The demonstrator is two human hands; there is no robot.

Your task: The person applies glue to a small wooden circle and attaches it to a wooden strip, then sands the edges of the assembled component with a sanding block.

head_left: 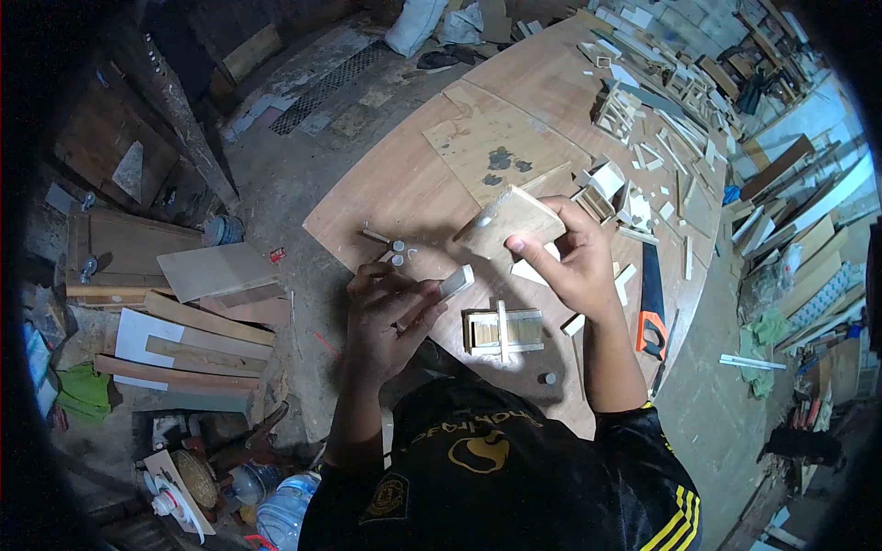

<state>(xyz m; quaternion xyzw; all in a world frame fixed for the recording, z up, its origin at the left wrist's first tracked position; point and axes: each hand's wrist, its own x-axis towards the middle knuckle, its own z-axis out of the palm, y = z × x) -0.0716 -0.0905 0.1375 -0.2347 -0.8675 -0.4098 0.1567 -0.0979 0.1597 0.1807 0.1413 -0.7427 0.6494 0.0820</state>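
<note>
My right hand [579, 262] grips a flat wooden piece [514, 220] by its right end, thumb on the face. In my left hand [390, 312] a small pale wooden block [456, 281] is pinched between the fingers, just below and left of the flat piece, apart from it. Under both hands on the table lies a small slatted wooden frame [524, 332] with a thin stick [503, 331] across it. Beyond my left hand are small round pale objects [397, 246], whose kind I cannot make out.
A handsaw [651, 312] with an orange handle lies right of my right forearm. Small wooden assemblies and offcuts [634, 204] crowd the right side of the wooden table [386, 188]. A stained board [496, 147] lies farther back. Planks [197, 344] cover the floor at left.
</note>
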